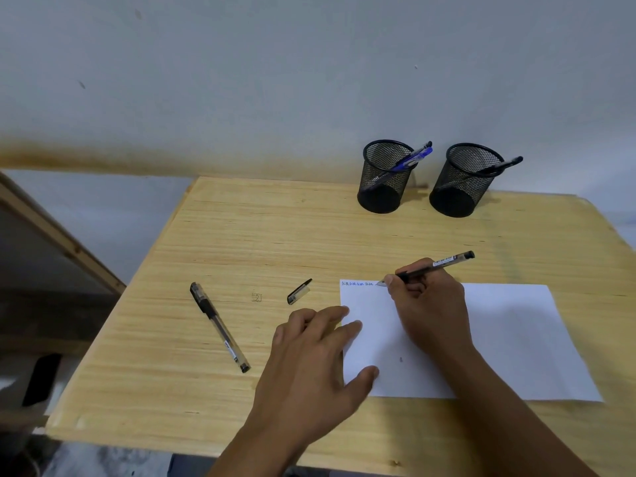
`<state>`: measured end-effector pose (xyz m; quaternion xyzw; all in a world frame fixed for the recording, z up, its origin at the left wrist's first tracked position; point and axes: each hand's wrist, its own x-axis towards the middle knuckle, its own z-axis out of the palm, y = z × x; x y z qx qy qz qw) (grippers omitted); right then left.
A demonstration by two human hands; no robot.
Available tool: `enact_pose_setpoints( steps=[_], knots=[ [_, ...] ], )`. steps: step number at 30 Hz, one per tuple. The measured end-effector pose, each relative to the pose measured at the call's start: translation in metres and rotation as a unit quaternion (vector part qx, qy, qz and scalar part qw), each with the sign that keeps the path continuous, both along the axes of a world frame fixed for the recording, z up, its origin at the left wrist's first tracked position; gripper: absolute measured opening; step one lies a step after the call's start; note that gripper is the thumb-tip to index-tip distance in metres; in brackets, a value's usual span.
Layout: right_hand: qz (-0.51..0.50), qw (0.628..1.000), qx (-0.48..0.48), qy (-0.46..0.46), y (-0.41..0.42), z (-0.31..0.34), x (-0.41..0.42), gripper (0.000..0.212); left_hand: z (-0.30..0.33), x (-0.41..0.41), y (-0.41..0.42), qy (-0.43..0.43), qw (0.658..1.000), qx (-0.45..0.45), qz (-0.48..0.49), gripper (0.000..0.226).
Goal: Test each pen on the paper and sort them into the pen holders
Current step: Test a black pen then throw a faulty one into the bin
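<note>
Nearest the table's (172, 390) front edge, the left hand (309, 366) lies flat and unclenched, fingers spread, its fingertips pressing the left edge of the white paper (516, 339). Just beyond it, the right hand (430, 304) grips an uncapped black pen (437, 265), whose tip touches the paper's far left corner, beside a short row of scribbles (357, 284). Left of the hands, a capped black pen (218, 326) lies apart on the wood, and a loose pen cap (298, 291) sits between it and the paper. At the far edge stand two mesh holders: the left holder (385, 177) with blue pens (413, 160), the right holder (464, 180) with a black one (506, 164).
</note>
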<state>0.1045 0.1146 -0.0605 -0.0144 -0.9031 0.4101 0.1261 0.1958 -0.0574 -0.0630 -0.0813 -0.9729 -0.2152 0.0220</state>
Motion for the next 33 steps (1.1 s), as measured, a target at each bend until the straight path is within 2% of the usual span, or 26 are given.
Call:
enact_pose_setpoints(
  steps=[10,14,17,21,24,26,28,33],
  knots=[
    [-0.003,1.0,-0.027,0.014,0.002,0.0,0.001,0.006,0.0,0.0,0.0,0.007,1.0,-0.003,0.002,0.062],
    [-0.002,0.993,-0.118,-0.023,0.007,0.003,0.005,0.013,-0.001,0.001,0.002,0.004,1.0,-0.006,0.008,0.064],
    [0.005,0.966,-0.239,-0.101,0.013,0.01,0.002,0.007,-0.007,-0.003,0.002,0.0,1.0,-0.004,0.011,0.064],
    [0.025,0.951,-0.283,-0.126,0.026,0.015,0.007,0.007,-0.013,-0.007,0.005,-0.012,1.0,0.008,-0.004,0.063],
    [0.025,0.945,-0.298,-0.134,0.028,0.013,0.006,0.007,-0.015,-0.017,0.001,-0.005,0.995,0.098,0.01,0.046],
    [0.028,0.929,-0.36,-0.083,0.048,0.046,0.039,0.008,0.025,-0.002,0.011,0.053,0.986,0.156,0.025,0.044],
    [0.036,0.929,-0.357,-0.091,0.048,0.043,0.042,0.009,0.026,-0.011,0.004,0.06,0.978,0.192,0.047,0.043],
    [0.044,0.918,-0.379,-0.11,0.044,0.036,0.059,0.011,0.019,-0.036,-0.025,0.109,0.979,0.1,0.138,0.033]
  ],
)
